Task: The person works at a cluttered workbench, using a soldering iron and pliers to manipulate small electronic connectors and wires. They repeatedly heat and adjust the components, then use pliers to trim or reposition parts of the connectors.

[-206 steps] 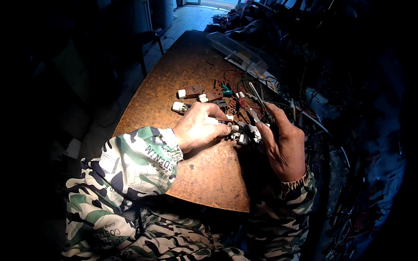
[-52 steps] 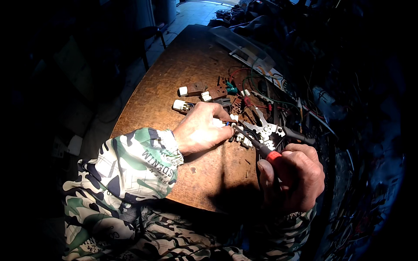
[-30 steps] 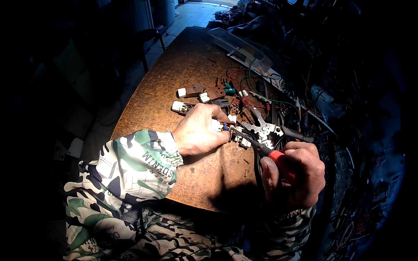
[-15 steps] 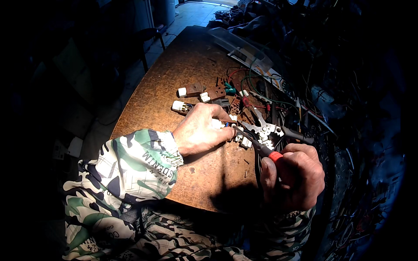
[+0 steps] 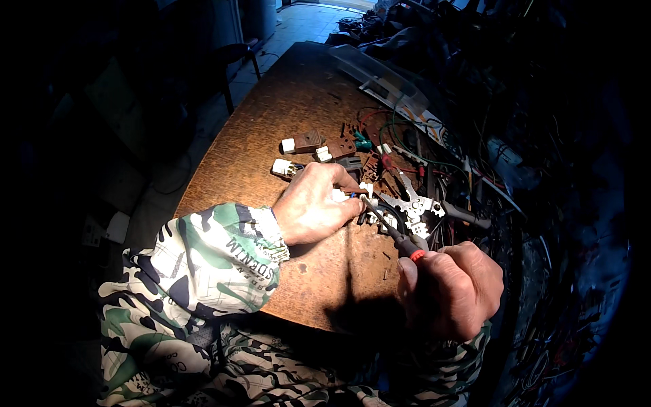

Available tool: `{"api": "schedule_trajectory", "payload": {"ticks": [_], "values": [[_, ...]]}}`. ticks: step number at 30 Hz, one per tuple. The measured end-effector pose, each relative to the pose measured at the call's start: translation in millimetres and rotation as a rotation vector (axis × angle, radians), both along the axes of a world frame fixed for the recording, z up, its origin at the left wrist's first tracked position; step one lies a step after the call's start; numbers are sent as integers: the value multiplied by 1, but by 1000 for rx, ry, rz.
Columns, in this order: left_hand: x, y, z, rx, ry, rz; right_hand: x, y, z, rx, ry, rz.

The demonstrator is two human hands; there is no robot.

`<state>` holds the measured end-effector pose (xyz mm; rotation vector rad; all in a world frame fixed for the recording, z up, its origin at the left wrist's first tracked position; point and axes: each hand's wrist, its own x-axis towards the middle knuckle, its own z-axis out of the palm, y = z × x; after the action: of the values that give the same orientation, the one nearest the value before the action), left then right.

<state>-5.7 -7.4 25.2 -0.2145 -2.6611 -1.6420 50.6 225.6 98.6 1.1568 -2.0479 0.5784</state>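
Note:
My left hand (image 5: 313, 209) lies low over the table with thumb and fingers pinched round a small white-and-brown electrical connector (image 5: 339, 195), a bit of blue showing at its end. Most of that piece is covered by the fingers. In my right fist is a screwdriver (image 5: 403, 243) with a dark and red handle. Its thin shaft slants up and left, and the tip meets the end of the connector beside my left fingertips; exact contact is too small to tell. Metal wire-stripper pliers (image 5: 415, 205) lie just beyond the screwdriver.
Brown connector housings (image 5: 306, 140) with white ends and a white plug (image 5: 283, 167) lie beyond my left hand. Red and green wires and a green clip (image 5: 363, 141) sit farther right. A clear plastic tray (image 5: 369, 71) rests at the wooden table's (image 5: 271, 102) far right edge.
My right hand has turned on the screwdriver, and less of its red handle shows. The left hand keeps its pinch on the connector. The whole view has shifted slightly.

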Motion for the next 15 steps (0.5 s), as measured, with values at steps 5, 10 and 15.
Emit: {"api": "schedule_trajectory", "payload": {"ticks": [5, 10, 15], "values": [[1, 1, 1, -61, 48, 20, 12, -11, -5, -113, -130, -34], [3, 1, -3, -60, 133, 29, 31, -19, -14, -164, -129, -187], [1, 4, -1, -62, 89, 36, 37, -19, -14, -53, -173, -398]]}}
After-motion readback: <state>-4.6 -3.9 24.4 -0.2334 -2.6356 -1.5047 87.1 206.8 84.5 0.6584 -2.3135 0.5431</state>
